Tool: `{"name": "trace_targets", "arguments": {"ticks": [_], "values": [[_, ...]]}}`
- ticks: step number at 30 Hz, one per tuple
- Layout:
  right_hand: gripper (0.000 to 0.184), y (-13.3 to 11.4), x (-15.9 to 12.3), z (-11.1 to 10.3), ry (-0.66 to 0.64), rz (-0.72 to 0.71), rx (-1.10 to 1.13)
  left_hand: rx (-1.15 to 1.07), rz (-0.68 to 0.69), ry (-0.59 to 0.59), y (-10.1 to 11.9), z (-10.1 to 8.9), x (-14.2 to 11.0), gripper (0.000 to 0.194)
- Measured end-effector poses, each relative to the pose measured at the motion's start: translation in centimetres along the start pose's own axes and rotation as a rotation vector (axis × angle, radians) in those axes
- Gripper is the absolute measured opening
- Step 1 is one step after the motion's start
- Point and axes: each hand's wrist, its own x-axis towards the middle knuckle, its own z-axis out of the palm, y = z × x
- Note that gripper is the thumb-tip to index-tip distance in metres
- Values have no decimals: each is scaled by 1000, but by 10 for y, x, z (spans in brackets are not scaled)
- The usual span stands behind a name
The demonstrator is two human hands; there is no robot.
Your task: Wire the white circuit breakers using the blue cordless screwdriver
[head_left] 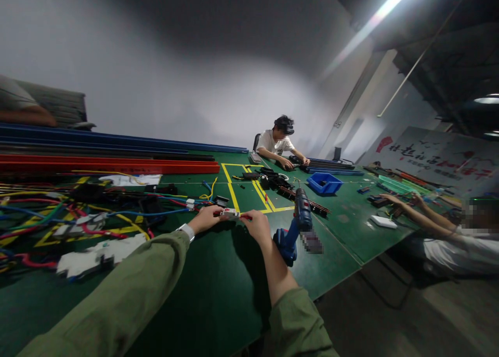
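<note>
Over the near part of the green table, my left hand [206, 219] is closed on a small white electrical module [230, 212] with a dark side. Facing it, my right hand [256, 225] pinches a thin red piece [245, 217] at the module's right end. Whether that piece is a wire or a tool handle is too small to tell. A blue cordless drill [291, 229] stands just right of my right forearm. Blue and yellow wires [209, 189] and a white connector [190, 205] lie just beyond my left hand.
Tangled coloured wires and white modules [99, 255] cover the left side. Red rails [109, 166] and blue rails [117, 139] lie behind them. A blue bin [324, 183] stands beyond the drill, near black parts [275, 179]. One person [276, 144] works opposite, another [444, 232] at right.
</note>
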Motion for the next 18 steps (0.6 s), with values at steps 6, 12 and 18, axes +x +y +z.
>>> {"name": "trace_targets", "arguments": {"ticks": [6, 12, 18], "values": [[39, -8, 3, -7, 148, -4, 264, 198, 10, 15, 15, -3, -7, 41], [33, -35, -22, -18, 181, 92, 705, 355, -30, 45, 20, -4, -9, 37], [35, -73, -92, -23, 19, 134, 1096, 412, -26, 58, 17, 0, -9, 40]]}}
